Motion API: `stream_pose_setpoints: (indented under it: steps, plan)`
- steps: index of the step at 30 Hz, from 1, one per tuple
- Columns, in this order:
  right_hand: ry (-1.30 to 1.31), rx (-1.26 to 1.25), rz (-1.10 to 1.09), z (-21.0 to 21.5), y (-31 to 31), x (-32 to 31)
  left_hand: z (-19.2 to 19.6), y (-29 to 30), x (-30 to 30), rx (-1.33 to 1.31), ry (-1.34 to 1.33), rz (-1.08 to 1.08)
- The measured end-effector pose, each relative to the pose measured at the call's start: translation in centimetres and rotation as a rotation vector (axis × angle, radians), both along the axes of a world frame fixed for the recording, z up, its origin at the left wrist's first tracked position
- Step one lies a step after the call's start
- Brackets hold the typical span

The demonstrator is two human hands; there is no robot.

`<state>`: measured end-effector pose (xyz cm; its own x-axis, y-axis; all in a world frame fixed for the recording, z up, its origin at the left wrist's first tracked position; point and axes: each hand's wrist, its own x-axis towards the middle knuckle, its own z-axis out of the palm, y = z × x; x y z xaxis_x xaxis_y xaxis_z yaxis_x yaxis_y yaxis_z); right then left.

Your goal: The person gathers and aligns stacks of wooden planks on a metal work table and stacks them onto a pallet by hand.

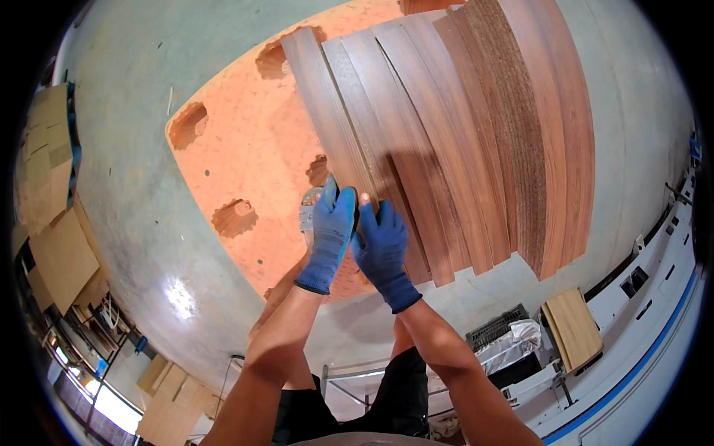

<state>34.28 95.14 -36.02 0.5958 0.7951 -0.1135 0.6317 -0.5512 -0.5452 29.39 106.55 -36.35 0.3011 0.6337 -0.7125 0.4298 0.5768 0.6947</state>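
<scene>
My left hand (332, 236), in a blue knit work glove, is raised over the near part of an orange pallet (249, 149). Its fingers stretch forward, and nothing shows in them. Close beside it is my right hand (384, 249), gloved the same way, with fingers apart and slightly bent and no object visible in it. Just ahead of both hands lie several long brown wood-grain boards (439, 134), side by side across the pallet's right part. The leftmost board (320, 97) ends near my fingertips. Behind my left hand a sandalled foot (306, 208) is partly hidden.
Rough-edged holes (235, 217) open in the pallet's top. A long white machine (647, 327) with a blue stripe runs along the right, with a stack of small panels (571, 328) on it. Cardboard sheets (63, 256) lean at the left. A metal frame (349, 379) stands behind my legs.
</scene>
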Motion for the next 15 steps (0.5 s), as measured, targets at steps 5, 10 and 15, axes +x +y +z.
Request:
stream_pose_setpoints:
  steps: [5, 10, 15]
  plan:
    - [0.125, 0.075, -0.068, -0.7, -0.6, 0.9, -0.7, 0.1, -0.7, 0.052, 0.065, -0.037]
    - [0.119, 0.23, -0.187, -1.0, -2.7, 1.2, 0.3, 0.1, 0.3, -0.006, -0.028, 0.029]
    - [0.127, 0.208, -0.224, -1.5, -4.4, 1.9, 0.2, 0.0, 1.1, 0.07, -0.001, 0.041]
